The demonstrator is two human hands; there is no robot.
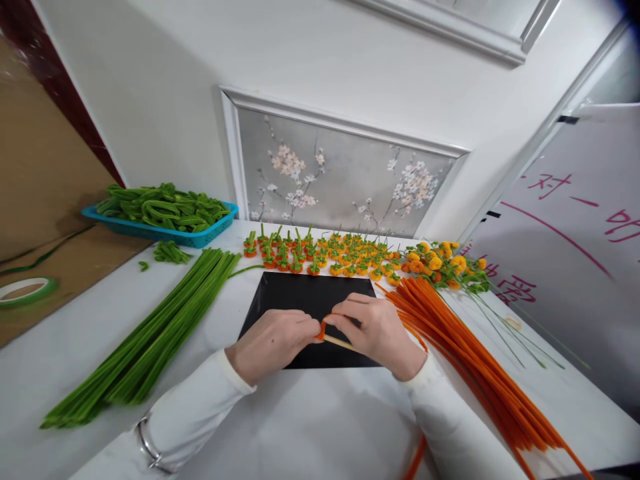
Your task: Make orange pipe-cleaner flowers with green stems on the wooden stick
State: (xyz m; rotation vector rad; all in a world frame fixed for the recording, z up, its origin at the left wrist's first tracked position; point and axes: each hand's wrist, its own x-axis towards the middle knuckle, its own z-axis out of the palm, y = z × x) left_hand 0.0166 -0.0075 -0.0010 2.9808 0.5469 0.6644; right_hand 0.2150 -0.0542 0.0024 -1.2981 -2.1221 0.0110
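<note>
Over the black mat, both hands meet at a thin wooden stick with an orange fuzzy stem bent round its left end. My left hand pinches the orange stem at that end. With thumb and fingers closed, my right hand grips the orange stem just to the right, and the stick runs beneath its fingers. Part of the stem is hidden by the fingers. A bundle of orange stems lies to the right of my right hand.
Green stems lie at the left. Behind them stands a blue basket of green loops. Rows of small orange and yellow flower pieces line the mat's far side, beside a pile of yellow-orange flowers. A tape roll lies far left.
</note>
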